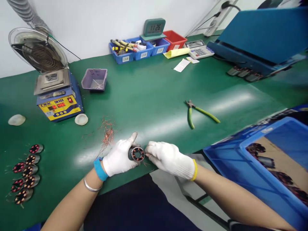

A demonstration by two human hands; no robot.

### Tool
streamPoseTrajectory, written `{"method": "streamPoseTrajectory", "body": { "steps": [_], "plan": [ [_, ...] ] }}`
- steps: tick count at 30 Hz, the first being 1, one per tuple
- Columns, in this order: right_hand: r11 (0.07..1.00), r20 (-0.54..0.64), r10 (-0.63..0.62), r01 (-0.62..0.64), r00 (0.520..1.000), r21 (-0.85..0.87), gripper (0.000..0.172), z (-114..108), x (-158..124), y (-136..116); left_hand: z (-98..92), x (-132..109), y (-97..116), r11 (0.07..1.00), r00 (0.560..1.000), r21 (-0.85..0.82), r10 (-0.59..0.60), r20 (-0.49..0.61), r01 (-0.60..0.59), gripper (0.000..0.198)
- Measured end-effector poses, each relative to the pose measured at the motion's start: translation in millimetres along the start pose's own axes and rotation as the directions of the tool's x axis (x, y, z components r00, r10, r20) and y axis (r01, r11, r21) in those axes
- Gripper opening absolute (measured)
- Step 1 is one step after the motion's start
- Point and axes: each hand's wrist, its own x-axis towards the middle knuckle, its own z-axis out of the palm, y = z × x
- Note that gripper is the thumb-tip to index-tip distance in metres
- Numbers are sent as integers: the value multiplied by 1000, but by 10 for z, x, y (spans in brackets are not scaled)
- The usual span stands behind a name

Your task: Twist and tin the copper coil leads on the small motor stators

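My left hand (120,157), in a white glove with a blue band at the wrist, is wrapped round a small motor stator (138,154). The stator's open ring faces up toward me, with copper windings inside a metal rim. Close against its right side, my right hand (166,157), also white-gloved, has its fingertips pinched together. What they pinch is too small to make out, though thin wire ends show just below the stator. A loose heap of copper wire clippings (108,134) lies left of my left hand. Green-handled cutting pliers (191,109) rest spread on the table beyond my right hand.
Several stators (31,170) stand at the left. Behind them is a solder pot (60,107) with a purple tray (90,81) beside it. Blue tool bins (122,57) and a clock (154,27) line the back. A blue crate (243,141) stands at the right.
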Motion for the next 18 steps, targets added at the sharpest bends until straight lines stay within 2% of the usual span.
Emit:
{"method": "streamPoseTrajectory", "body": {
  "steps": [2,4,6,7,8,9,11,12,13,14,16,17,18],
  "plan": [
    [998,-40,2,1,999,67,15,16,-1,-12,32,-19,16,1000,1000,-27,5,-24,-6,85],
    [983,-77,13,1,997,184,14,5,-18,-38,30,-39,68,990,995,-133,-46,-90,33,90],
    [954,-147,-14,57,989,295,15,-34,-40,-80,-27,-53,140,931,963,-327,-221,-152,162,97],
    [939,-186,-37,98,982,330,16,-59,-49,-104,-74,-57,174,864,937,-438,-329,-114,250,94],
    [929,-216,-57,131,975,345,16,-86,-56,-129,-129,-60,204,772,912,-535,-409,-4,344,86],
    [924,-230,-69,149,971,351,16,-111,-58,-152,-186,-65,227,670,883,-596,-443,158,443,74],
    [921,-198,-69,138,978,363,16,-153,-49,-189,-280,-85,257,517,814,-628,-369,449,581,52],
    [919,-166,-56,116,985,378,16,-168,-38,-202,-306,-102,268,483,801,-640,-318,507,597,46],
    [912,-129,-35,85,991,402,16,-180,-25,-210,-314,-123,279,479,820,-667,-301,486,571,43],
    [899,-89,-4,42,996,436,16,-187,-11,-213,-306,-149,292,508,864,-699,-305,400,503,43],
    [844,10,81,-74,997,532,18,-190,13,-204,-254,-206,327,687,961,-679,-254,109,259,45],
    [790,73,119,-139,990,597,19,-187,20,-194,-220,-235,347,797,985,-594,-168,-45,109,42],
    [717,139,142,-199,980,668,22,-182,23,-183,-186,-262,366,889,986,-458,-52,-160,-28,35]
  ]
}}
